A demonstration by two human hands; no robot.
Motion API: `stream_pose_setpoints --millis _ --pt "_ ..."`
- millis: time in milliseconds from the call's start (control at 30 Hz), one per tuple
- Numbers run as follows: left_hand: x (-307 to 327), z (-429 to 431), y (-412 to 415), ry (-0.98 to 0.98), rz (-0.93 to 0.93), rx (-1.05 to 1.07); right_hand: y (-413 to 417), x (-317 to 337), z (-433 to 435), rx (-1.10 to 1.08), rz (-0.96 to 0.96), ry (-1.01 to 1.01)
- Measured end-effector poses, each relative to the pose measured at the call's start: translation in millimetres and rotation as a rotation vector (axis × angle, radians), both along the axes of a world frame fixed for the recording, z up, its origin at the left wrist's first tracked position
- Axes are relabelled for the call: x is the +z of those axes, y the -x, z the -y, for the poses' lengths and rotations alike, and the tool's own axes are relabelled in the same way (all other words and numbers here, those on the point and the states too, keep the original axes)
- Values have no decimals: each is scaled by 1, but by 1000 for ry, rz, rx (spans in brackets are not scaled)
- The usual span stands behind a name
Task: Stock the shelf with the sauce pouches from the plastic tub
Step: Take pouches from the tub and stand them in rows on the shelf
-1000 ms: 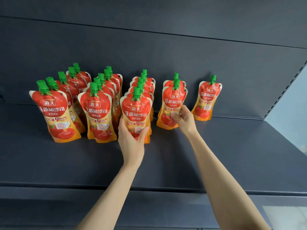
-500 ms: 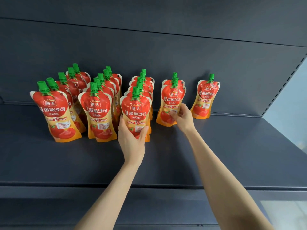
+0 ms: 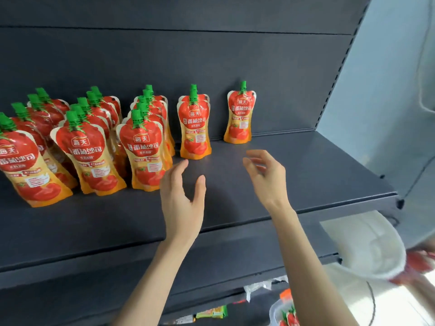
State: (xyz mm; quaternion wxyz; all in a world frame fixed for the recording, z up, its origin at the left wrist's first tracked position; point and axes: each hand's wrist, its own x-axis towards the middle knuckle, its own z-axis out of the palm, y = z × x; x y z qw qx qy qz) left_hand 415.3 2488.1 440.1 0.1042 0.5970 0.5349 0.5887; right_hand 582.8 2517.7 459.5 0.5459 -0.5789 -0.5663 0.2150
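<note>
— What is seen on the shelf [image 3: 306, 170]?
— Sauce pouches [image 3: 143, 149] are stood upright in rows, left and centre of frame.
— And the hands?
— The left hand [image 3: 182, 198] and right hand [image 3: 267, 178] are held mid-frame, fingers relaxed.

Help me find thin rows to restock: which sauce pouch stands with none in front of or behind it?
The rightmost sauce pouch, at the back of the shelf. Every other pouch stands in a row of two or more.

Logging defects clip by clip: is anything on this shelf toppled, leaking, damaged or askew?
Nothing stands out. The sauce pouches stand cap-up in rows on the shelf, none fallen or leaking. The front-left pouch looks tilted, perhaps only from the wide lens.
</note>
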Motion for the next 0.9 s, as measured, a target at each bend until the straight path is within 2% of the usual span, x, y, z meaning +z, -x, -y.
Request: stream_pose_setpoints --millis 200,500,733,900 --pt "-12 54 -90 55 30 -305 -79 -26 105 -153 -42 10" --pt "-105 177 -239 481 37 -616 -205 -122 264 -376 5 234" --pt "-173 212 -295 747 -129 -790 -252 -196 319 -535 -82 480" --pt "-244 206 -319 990 -223 -825 -274 -269 329 -623 -168 642"
